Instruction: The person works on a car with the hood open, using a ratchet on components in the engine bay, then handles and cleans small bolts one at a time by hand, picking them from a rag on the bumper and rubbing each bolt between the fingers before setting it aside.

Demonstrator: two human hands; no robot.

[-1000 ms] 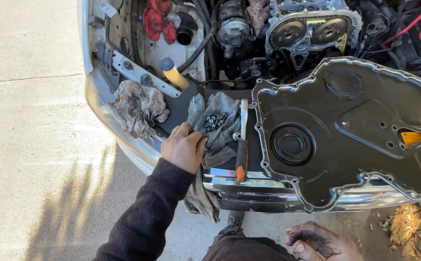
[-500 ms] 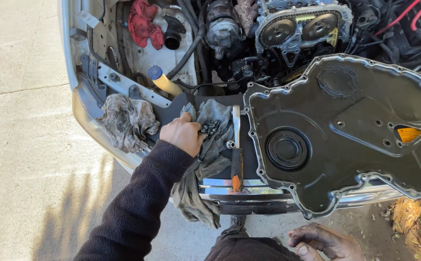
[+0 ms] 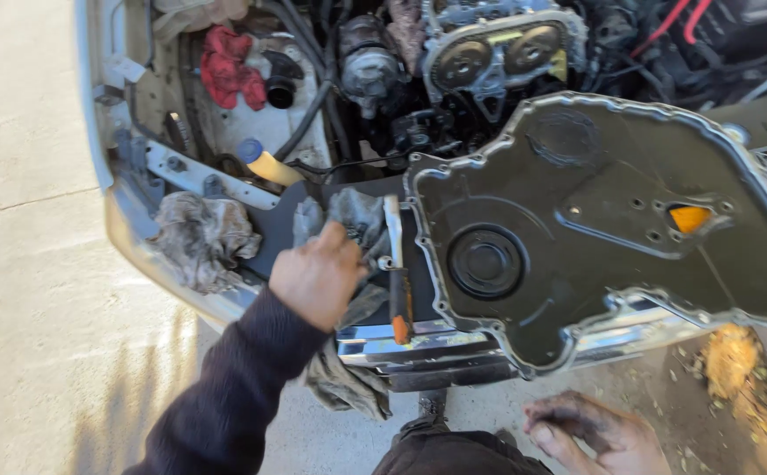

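— Looking at our left hand [image 3: 317, 274], we see it has slid up off the bumper edge and onto the grey rag [image 3: 348, 230] at the car's front, where the small bolts lay half a second ago.

— Is it gripping anything?

— We cannot tell; the fingers are curled down into the cloth, and the back of the hand hides what they hold. The bolts themselves are covered now.

— And the tool?

— The orange-handled scraper [image 3: 398, 280] lies just right of that hand, untouched, beside the big black engine cover [image 3: 603, 237] resting on the bumper.

— Our right hand [image 3: 599, 435]?

— Low by our knee, greasy, loosely open, holding nothing, much as before.
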